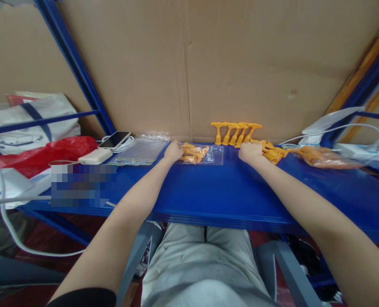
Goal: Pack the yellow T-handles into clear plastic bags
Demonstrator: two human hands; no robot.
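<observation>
My left hand [174, 151] is closed at the left end of a clear plastic bag [217, 155], its fingertips partly hidden. Inside this bag lie several orange T-shaped plastic pieces [194, 153]. My right hand [251, 153] has its fingers curled at the left side of a loose pile of the same orange pieces [274, 152]. A bit of orange shows by its fingertips, as if it grips one piece. Just behind, several orange T-shaped pieces [232, 134] stand upright in a row against the cardboard.
Flat clear bags [141, 149] lie left of my left hand, beside a phone [115, 140], a white power bank [95, 156] and a red plastic bag [64, 149]. A filled bag of orange pieces [325, 157] lies at the right. Cardboard [189, 72] walls the back of the blue table [215, 192].
</observation>
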